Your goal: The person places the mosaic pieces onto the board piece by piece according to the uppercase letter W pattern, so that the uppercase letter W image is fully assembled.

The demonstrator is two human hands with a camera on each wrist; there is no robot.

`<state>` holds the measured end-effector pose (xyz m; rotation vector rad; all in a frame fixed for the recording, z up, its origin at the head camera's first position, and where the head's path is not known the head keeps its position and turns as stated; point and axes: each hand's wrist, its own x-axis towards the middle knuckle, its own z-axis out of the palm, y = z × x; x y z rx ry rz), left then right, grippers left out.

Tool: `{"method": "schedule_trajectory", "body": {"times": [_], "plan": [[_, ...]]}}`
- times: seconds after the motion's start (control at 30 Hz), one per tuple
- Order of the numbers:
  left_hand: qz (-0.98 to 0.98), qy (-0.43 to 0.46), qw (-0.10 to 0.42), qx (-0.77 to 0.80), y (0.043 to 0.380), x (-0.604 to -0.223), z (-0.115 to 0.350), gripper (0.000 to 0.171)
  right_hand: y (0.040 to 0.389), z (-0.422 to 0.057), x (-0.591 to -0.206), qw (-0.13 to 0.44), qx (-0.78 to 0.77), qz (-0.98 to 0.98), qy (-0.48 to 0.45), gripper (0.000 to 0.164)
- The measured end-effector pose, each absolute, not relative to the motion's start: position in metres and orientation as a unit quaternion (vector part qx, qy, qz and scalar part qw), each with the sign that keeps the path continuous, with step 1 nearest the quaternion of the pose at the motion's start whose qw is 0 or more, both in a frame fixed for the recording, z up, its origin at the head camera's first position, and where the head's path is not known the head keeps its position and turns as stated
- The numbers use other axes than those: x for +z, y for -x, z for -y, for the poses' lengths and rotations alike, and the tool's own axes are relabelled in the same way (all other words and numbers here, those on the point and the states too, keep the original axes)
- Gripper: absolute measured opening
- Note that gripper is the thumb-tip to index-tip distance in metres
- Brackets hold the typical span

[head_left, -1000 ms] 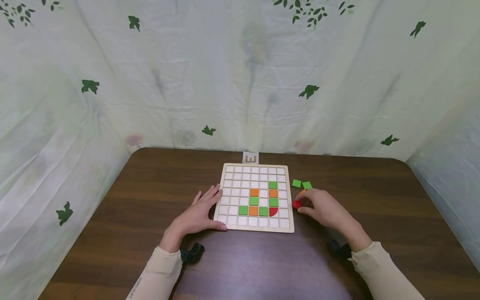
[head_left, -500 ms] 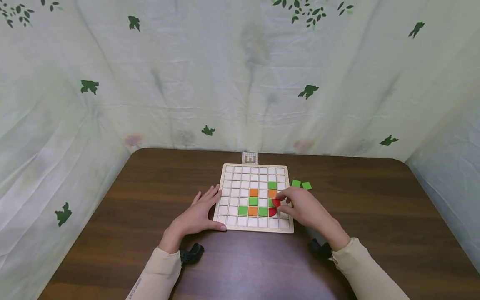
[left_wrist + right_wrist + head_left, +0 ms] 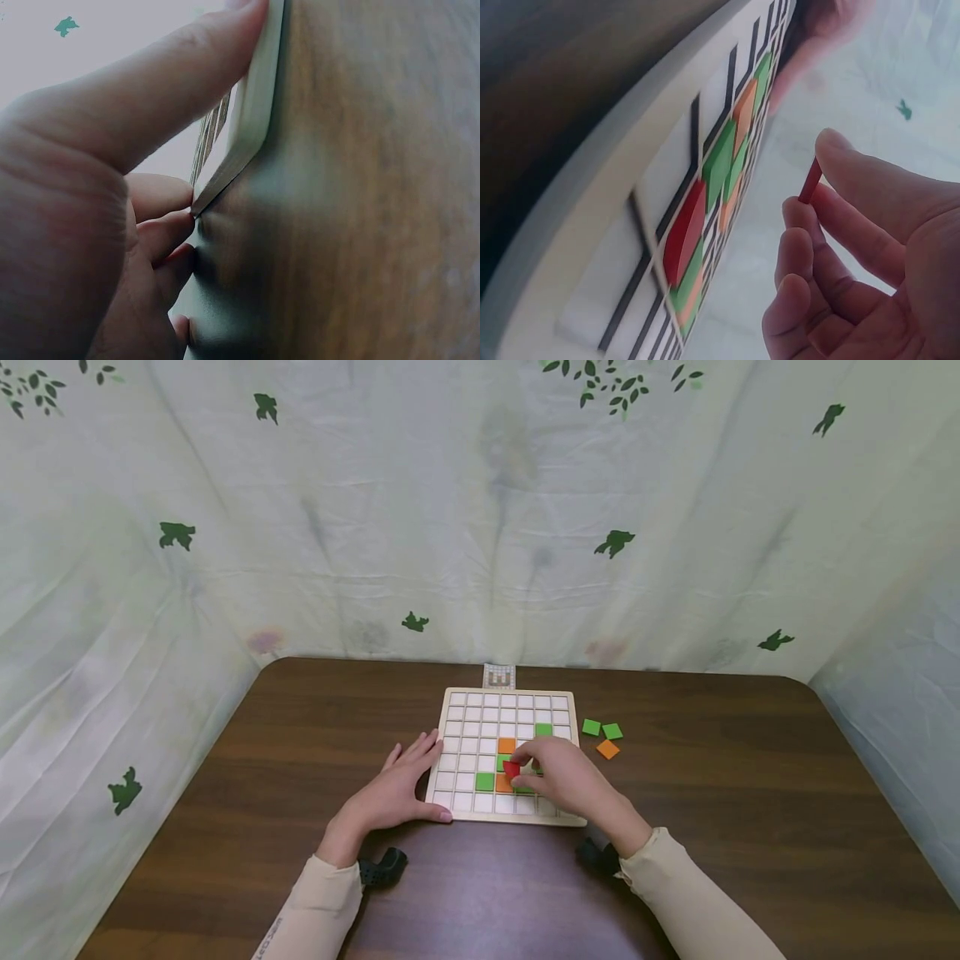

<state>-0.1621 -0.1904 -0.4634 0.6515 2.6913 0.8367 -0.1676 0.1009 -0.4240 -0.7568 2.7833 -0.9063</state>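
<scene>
A square board (image 3: 474,713) with a grid of white cells lies on the table. My left hand (image 3: 393,789) rests at its left side, fingers along the edge and thumb on the near-left corner. Between thumb and fingertips, my right hand (image 3: 573,781) pinches a red tile (image 3: 512,769) over the board's middle; the right wrist view shows that tile (image 3: 810,181) edge-on, raised off the board. Green tiles (image 3: 484,782) and orange tiles (image 3: 506,745) sit in cells. A red tile with a rounded side (image 3: 684,232) lies in another cell, hidden behind my right hand in the head view.
Right of the board lie two loose green tiles (image 3: 591,727) and an orange tile (image 3: 608,749). A small printed card (image 3: 498,677) is behind the board's far edge. Pale curtains (image 3: 480,527) hang behind the dark wooden table (image 3: 337,710).
My right hand has carried the red tile leftward from the board's right side to above its middle. The loose orange tile has come into full view. My left hand stays put.
</scene>
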Motion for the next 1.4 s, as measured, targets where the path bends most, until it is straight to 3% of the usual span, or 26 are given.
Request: {"method": "schedule_trajectory", "body": {"times": [1.4], "plan": [[-0.924,-0.225,0.123,0.285,0.162,-0.462,0.192,0.114,0.179,-0.038,-0.441,0.066,-0.237,-0.924,0.291,0.022]]}}
